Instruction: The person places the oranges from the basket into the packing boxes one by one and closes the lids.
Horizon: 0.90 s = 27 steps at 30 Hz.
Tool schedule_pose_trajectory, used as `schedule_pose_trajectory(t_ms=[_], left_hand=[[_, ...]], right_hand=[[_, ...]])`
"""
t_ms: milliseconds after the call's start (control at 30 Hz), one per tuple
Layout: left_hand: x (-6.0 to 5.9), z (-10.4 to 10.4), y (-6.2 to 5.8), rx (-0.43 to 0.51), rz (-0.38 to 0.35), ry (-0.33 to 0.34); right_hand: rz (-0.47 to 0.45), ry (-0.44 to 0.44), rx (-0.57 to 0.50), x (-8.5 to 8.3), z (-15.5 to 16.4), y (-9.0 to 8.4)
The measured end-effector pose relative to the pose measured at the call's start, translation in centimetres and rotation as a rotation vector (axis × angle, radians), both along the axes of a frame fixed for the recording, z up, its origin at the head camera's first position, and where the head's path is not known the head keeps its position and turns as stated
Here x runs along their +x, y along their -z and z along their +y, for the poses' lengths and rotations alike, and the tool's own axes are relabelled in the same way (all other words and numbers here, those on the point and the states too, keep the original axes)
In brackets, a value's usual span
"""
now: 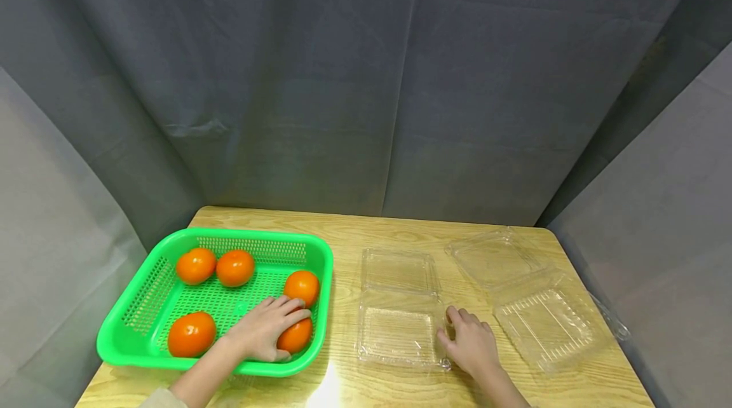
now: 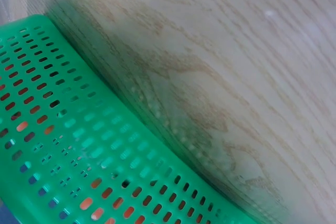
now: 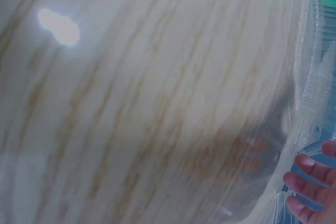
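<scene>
Left hand (image 1: 267,332) comes in from the lower left, forearm angled up and right, palm down. Fingers spread and curved over the far side of an orange fruit (image 1: 296,335), thumb at its near side, so it's gripping that one. Fruit sits in the near right corner of the green basket (image 1: 328,281). Left wrist view shows just the basket's slotted wall and wood grain, no fingers.

Right hand (image 1: 470,340) comes in from the lower right, forearm angled up and left. Fingers moderately apart, loosely bent, fingertips against the right edge of an open clear container (image 1: 397,335). Right wrist view has the fingers separated at the plastic edge; thumb isn't visible there.

Further out: second fruit (image 1: 302,287) right behind the gripped one. Two more side by side at the back left of the basket, one at the near left. Another open clear container (image 1: 546,325) lies angled, to the right of the right hand. All on a wood-grain counter (image 1: 343,225), basket on the left side. Grey curtain (image 1: 320,90) behind.
</scene>
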<state>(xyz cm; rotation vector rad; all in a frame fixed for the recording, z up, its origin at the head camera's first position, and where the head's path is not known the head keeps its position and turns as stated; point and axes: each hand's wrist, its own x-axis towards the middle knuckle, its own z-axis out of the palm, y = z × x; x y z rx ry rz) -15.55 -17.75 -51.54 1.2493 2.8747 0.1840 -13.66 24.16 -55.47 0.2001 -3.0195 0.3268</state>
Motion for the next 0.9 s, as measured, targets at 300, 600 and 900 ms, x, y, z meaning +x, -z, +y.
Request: schedule_pose_trajectory(t_ms=[300, 600, 900], left_hand=[[0.0, 0.0, 0.1, 0.025, -0.022, -0.008], [-0.1, -0.1, -0.2, 0.092, 0.03, 0.012], [-0.9, 0.4, -2.3, 0.138, 0.053, 0.018]], right_hand=[[-0.01, 0.008, -0.004, -0.1, 0.1, 0.2], [-0.012, 0.018, -0.01, 0.0, 0.0, 0.1], [-0.006, 0.018, -0.016, 0.0, -0.1, 0.0]])
